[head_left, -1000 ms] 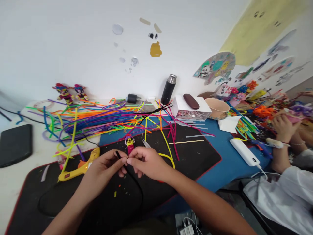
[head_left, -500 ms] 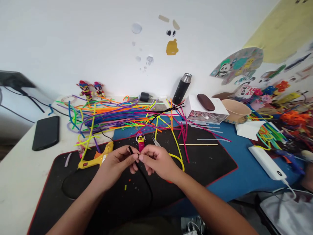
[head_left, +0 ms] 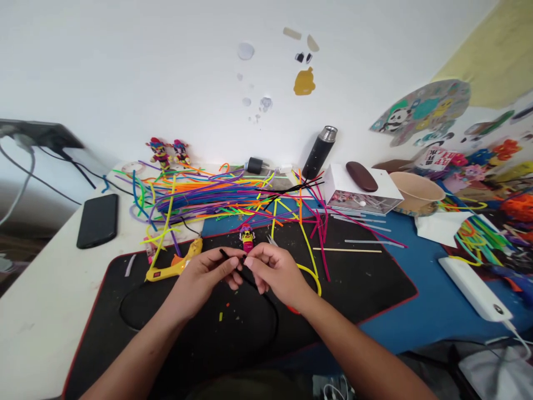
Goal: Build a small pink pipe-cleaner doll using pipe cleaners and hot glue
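Note:
My left hand [head_left: 204, 278] and my right hand [head_left: 277, 272] meet over a black mat [head_left: 358, 278], fingertips pinched on a black pipe cleaner [head_left: 270, 311]. Its short end pokes up between my left fingers; the rest loops down toward me on the mat. A small pink and yellow pipe-cleaner figure [head_left: 247, 239] stands just behind my fingers. A yellow glue gun [head_left: 172, 266] lies left of my left hand. Metal scissor tips [head_left: 272, 241] show behind my right hand.
A heap of coloured pipe cleaners [head_left: 208, 194] covers the back of the table. A black phone [head_left: 98, 220] lies left, a black flask [head_left: 318, 153], white box [head_left: 362, 191] and paper bowl [head_left: 418, 191] stand at the back, a white power bank [head_left: 474, 289] right.
The view has swung left, so the table and my hands sit further right in the picture and the person at the right edge is out of sight. My hands keep pinching the black pipe cleaner.

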The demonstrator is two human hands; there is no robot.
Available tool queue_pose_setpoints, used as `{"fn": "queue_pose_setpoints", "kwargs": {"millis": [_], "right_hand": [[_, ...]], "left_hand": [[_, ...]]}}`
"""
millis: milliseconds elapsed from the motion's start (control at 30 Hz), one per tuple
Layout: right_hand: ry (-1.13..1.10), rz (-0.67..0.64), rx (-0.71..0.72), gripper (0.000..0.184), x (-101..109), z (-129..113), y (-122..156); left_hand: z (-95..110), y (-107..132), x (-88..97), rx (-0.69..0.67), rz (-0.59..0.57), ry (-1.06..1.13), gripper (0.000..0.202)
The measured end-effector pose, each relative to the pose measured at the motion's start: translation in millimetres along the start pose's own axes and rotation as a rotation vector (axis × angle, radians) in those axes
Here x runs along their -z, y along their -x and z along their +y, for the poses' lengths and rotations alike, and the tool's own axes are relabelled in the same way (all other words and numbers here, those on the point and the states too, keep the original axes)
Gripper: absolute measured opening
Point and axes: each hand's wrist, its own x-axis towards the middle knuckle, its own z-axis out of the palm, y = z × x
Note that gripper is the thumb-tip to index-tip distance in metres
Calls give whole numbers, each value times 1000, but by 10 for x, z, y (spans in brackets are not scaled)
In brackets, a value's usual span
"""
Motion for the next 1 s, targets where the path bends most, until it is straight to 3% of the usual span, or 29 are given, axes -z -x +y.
{"fn": "queue_pose_setpoints", "kwargs": {"millis": [200, 533, 800, 1000], "right_hand": [[-5, -3, 23, 33, -6, 15, -8], [13, 49, 37, 31, 13, 83, -45], [-117, -32, -41, 41, -67, 77, -29], [-156, 20, -72, 41, -39, 116, -10]], "left_hand": [[-11, 25, -15, -17, 19, 15, 37], [88, 13, -94, 31, 98, 330, 39], [-5, -23, -117, -28, 90, 235, 37], [-4, -15, -98, -26, 69, 220, 38]]}}
